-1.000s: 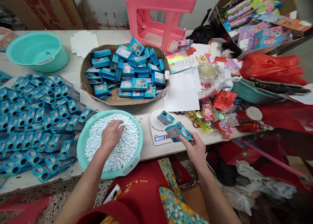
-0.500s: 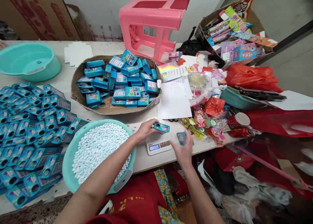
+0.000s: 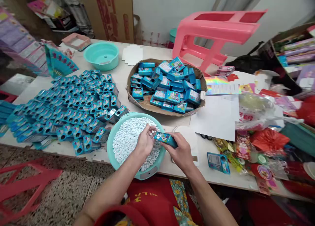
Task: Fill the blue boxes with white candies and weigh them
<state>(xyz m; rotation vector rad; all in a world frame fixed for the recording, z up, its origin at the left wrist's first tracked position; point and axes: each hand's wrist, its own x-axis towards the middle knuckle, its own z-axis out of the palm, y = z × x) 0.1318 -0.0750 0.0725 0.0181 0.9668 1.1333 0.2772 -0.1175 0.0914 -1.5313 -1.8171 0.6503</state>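
Note:
My right hand (image 3: 182, 150) is wrapped round a small blue candy box (image 3: 166, 139), tilted over the right rim of a turquoise basin (image 3: 113, 158). White candies show at the box's open end. My left hand (image 3: 145, 140) is closed, fingertips pinched on white candies right beside that opening. Small white candies (image 3: 128, 134) fill the basin below. A white scale (image 3: 195, 155) lies on the table, partly hidden behind my right hand. Another blue box (image 3: 218, 163) lies to the right of the scale.
Many blue boxes (image 3: 83, 104) stand in rows at the left. A cut-down cardboard carton (image 3: 134, 102) holds more. Behind are a turquoise basin (image 3: 102, 56) and an upturned-looking pink stool (image 3: 211, 29). White paper (image 3: 216, 117) and bagged sweets (image 3: 253, 111) crowd the right.
The view has swung left. My right hand has left the box lying on the table and now holds the other box, which was in my left hand. My left hand has moved over the candies.

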